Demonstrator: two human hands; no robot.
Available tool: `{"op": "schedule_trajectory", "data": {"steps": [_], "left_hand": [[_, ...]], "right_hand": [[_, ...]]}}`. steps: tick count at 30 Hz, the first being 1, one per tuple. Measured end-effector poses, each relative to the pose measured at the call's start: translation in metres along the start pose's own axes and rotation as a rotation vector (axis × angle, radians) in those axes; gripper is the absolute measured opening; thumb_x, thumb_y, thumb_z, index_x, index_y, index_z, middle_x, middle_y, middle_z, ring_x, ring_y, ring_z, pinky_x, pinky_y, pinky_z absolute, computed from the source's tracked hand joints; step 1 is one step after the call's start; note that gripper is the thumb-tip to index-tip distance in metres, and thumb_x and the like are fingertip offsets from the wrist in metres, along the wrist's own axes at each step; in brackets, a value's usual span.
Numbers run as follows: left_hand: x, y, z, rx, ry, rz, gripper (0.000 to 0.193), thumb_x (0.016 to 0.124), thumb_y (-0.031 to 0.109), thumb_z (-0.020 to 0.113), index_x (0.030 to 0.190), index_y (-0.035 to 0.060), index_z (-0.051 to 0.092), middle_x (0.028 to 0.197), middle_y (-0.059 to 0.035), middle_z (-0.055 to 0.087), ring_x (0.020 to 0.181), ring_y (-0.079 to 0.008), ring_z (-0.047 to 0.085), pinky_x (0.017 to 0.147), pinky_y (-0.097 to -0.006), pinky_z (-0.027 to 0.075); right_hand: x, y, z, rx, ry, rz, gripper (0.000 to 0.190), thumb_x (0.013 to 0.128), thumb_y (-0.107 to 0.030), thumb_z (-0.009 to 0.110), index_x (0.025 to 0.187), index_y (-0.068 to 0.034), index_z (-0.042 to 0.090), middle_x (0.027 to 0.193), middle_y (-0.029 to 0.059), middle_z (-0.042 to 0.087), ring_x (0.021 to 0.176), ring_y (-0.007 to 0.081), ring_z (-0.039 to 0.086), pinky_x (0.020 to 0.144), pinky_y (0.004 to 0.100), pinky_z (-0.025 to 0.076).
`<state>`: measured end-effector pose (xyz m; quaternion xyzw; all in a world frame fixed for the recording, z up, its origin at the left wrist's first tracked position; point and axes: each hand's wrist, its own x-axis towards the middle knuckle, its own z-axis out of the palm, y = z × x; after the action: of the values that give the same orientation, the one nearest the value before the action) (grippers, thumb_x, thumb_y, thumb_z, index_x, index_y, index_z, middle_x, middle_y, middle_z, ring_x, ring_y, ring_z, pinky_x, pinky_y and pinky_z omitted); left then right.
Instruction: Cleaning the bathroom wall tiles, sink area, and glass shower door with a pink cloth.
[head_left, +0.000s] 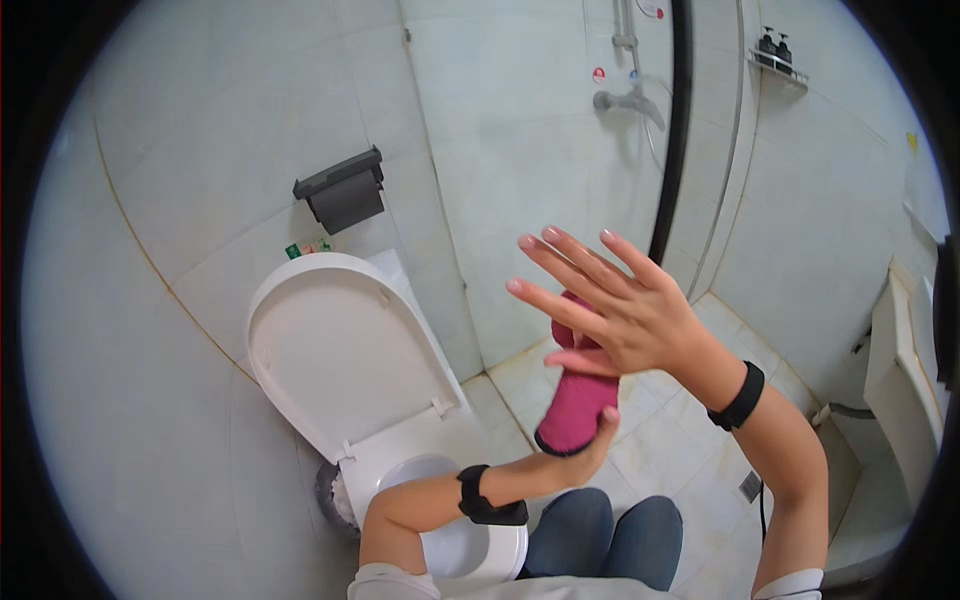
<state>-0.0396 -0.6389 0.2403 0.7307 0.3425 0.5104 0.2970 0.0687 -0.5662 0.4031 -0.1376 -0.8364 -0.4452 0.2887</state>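
My left hand (591, 455) grips a pink fabric item (576, 409) from below, its thumb along the right side. The item has a dark trimmed lower end; its shape suggests a glove or mitt, but I cannot tell which. My right hand (619, 315) is spread, fingers apart and back towards me, in front of the item's upper part, hiding much of it. Nothing shows in that hand, and I cannot tell whether it touches the fabric. Each wrist wears a black strap, one on the left forearm (484, 499) and one on the right (739, 397).
A white toilet (499, 555) stands at the left with its lid (352, 360) raised and a lined bin (330, 499) beside it. A dark paper holder (345, 191) hangs above. Glass panels enclose a shower mixer (630, 103). A wash basin (900, 382) juts out at right.
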Motion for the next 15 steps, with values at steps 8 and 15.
{"op": "schedule_trajectory", "data": {"steps": [8, 15], "left_hand": [[-0.040, 0.041, -0.024, 0.362, -0.187, -0.071, 0.045, 0.102, 0.037, 0.033, 0.123, 0.0014, 0.049, 0.117, -0.0187, 0.054, 0.113, -0.0313, 0.052, 0.098, -0.0379, 0.041], [0.012, 0.093, -0.007, 0.280, -0.772, -0.360, 0.102, 0.090, 0.048, 0.060, 0.151, -0.0041, -0.003, 0.140, -0.0292, 0.042, 0.129, -0.0434, 0.044, 0.108, -0.0407, 0.036]], "right_hand": [[-0.081, -0.118, -0.047, 1.056, 0.303, 0.854, 0.088, 0.080, -0.037, 0.073, 0.146, 0.003, 0.032, 0.152, 0.0282, 0.028, 0.138, 0.0384, 0.037, 0.113, 0.0481, 0.026], [-0.140, -0.187, -0.053, 1.954, 0.817, 1.661, 0.072, 0.099, -0.054, 0.037, 0.154, -0.010, 0.019, 0.154, 0.0105, 0.032, 0.141, 0.0264, 0.033, 0.116, 0.0427, 0.027]]}}
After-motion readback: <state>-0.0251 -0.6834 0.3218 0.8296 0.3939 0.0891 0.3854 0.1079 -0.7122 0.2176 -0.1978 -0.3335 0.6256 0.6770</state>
